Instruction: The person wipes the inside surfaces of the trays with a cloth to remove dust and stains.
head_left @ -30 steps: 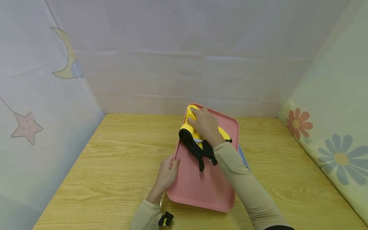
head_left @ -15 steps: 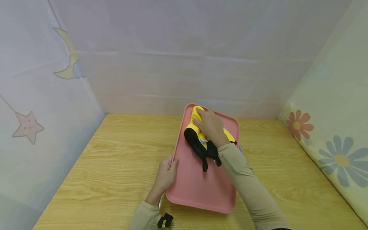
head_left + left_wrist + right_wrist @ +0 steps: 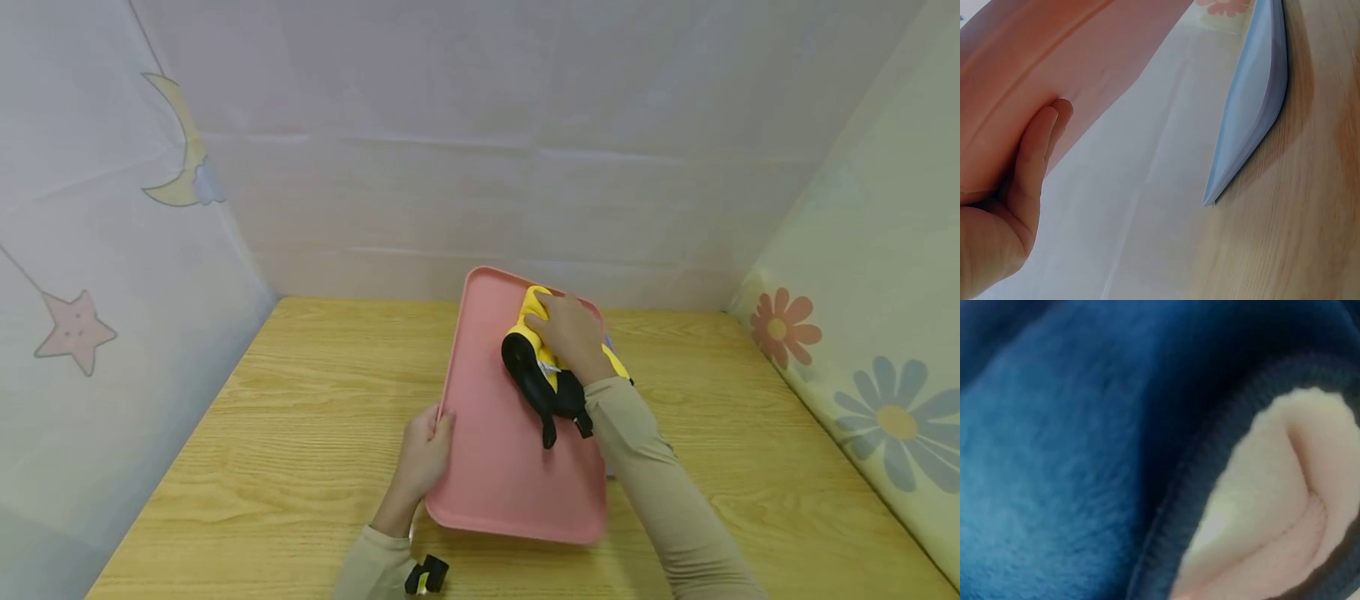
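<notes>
My left hand point(image 3: 423, 454) grips the left rim of a pink tray point(image 3: 510, 492), thumb on top. The tray is held tilted above the table. In the left wrist view the fingers point(image 3: 1032, 153) lie against its underside. My right hand point(image 3: 573, 333) holds a yellow and black soft toy point(image 3: 528, 375) by its yellow part, over the tray's upper right. Part of the toy is hidden behind the hand and forearm. A light blue tray point(image 3: 1250, 94) rests on the table; from the head it is mostly covered by the pink one. The right wrist view shows only blurred blue fuzzy cloth point(image 3: 1054, 475).
The wooden table point(image 3: 300, 433) is enclosed by a pale back cloth point(image 3: 450, 167) and side cloths printed with a moon, a star and flowers. A small black device point(image 3: 427, 575) sits by the left sleeve.
The pink tray and left hand have shifted a little left. The right hand has carried the soft toy rightward across the tray, away from its left rim.
</notes>
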Action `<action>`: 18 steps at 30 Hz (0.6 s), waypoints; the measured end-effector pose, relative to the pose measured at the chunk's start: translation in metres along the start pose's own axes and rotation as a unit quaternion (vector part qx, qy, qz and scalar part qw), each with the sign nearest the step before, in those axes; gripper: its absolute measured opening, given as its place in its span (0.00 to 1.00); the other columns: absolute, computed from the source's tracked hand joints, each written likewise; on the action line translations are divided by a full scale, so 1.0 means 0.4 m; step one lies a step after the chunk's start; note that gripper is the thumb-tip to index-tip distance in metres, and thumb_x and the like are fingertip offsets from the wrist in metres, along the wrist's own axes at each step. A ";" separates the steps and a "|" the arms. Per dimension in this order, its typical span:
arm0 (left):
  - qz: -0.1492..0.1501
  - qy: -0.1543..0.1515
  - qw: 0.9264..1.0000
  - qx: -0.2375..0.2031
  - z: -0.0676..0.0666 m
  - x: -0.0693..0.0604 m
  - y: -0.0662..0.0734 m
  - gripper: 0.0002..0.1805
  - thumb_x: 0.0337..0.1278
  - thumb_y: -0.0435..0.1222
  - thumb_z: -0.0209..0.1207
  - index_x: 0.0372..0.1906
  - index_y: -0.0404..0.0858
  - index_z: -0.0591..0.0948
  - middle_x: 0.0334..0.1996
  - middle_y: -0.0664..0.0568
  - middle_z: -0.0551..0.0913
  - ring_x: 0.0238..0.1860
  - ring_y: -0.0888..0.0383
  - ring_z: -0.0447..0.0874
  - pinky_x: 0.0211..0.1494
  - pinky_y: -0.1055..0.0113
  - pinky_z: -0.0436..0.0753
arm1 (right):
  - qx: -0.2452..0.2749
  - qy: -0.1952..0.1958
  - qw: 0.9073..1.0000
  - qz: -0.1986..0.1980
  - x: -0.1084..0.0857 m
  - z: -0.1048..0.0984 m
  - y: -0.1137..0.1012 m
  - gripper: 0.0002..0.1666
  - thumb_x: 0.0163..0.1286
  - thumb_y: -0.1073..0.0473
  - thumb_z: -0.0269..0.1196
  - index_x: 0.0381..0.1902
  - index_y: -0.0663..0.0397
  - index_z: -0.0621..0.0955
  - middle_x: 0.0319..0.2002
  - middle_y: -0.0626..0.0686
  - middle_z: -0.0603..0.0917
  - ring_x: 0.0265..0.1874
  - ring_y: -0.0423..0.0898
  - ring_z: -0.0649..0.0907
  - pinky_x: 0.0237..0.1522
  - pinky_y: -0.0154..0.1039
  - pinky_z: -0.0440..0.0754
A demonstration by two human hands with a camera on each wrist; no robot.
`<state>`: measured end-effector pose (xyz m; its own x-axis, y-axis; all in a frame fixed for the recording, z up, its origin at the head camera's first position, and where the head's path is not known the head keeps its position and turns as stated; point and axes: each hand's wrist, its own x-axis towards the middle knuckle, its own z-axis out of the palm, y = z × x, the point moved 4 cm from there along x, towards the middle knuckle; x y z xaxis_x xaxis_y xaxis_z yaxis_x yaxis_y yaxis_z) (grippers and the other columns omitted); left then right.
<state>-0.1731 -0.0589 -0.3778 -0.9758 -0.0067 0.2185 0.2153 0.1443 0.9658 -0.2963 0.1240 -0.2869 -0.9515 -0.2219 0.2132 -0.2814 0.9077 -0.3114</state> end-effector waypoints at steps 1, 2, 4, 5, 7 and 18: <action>-0.004 -0.002 1.000 -0.003 -0.002 -0.001 0.004 0.12 0.64 0.29 0.44 0.34 0.23 0.74 0.15 0.48 0.73 0.15 0.60 0.71 0.17 0.68 0.73 | -0.001 -0.001 1.000 0.004 0.001 0.000 0.006 0.26 0.62 0.51 0.52 0.57 0.53 0.72 0.28 0.60 0.73 0.19 0.51 0.69 0.20 0.38 0.63; -0.009 -0.004 1.000 -0.005 -0.004 -0.001 0.008 0.12 0.64 0.29 0.44 0.34 0.22 0.74 0.15 0.47 0.73 0.15 0.60 0.71 0.17 0.68 0.73 | -0.004 -0.003 1.000 0.006 0.002 0.000 0.011 0.27 0.62 0.51 0.52 0.58 0.53 0.71 0.26 0.59 0.72 0.19 0.51 0.69 0.20 0.38 0.63; -0.011 -0.004 1.000 -0.007 -0.007 -0.006 0.027 0.11 0.63 0.27 0.43 0.33 0.22 0.73 0.15 0.46 0.72 0.14 0.59 0.71 0.16 0.69 0.73 | -0.012 -0.004 1.000 0.007 0.004 0.001 0.020 0.27 0.62 0.51 0.51 0.58 0.54 0.71 0.21 0.56 0.71 0.18 0.50 0.69 0.20 0.37 0.62; -0.013 -0.003 1.000 -0.009 -0.009 -0.008 0.034 0.11 0.63 0.27 0.43 0.33 0.21 0.73 0.15 0.46 0.72 0.14 0.58 0.71 0.16 0.69 0.72 | -0.013 -0.004 1.000 0.008 0.005 0.001 0.024 0.27 0.62 0.52 0.51 0.58 0.54 0.71 0.19 0.55 0.70 0.18 0.50 0.68 0.20 0.37 0.61; -0.012 0.000 1.000 -0.012 -0.013 -0.011 0.048 0.11 0.63 0.26 0.43 0.32 0.21 0.73 0.15 0.46 0.72 0.14 0.58 0.70 0.16 0.69 0.72 | -0.015 -0.005 1.000 0.014 0.005 0.001 0.032 0.25 0.61 0.53 0.51 0.55 0.55 0.73 0.15 0.53 0.66 0.17 0.50 0.67 0.18 0.36 0.60; -0.019 0.018 1.000 0.000 -0.032 0.002 -0.006 0.12 0.64 0.30 0.44 0.33 0.23 0.73 0.14 0.50 0.70 0.14 0.59 0.69 0.15 0.69 0.71 | -0.009 -0.040 0.996 0.077 0.004 0.014 0.084 0.25 0.61 0.52 0.52 0.54 0.58 0.73 0.28 0.57 0.73 0.18 0.49 0.69 0.14 0.34 0.61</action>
<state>-0.1739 -0.0719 -0.3782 -0.9813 -0.0478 0.1864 0.1780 0.1428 0.9736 -0.3081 0.1521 -0.3021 -0.9903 -0.1059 0.0895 -0.1292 0.9393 -0.3177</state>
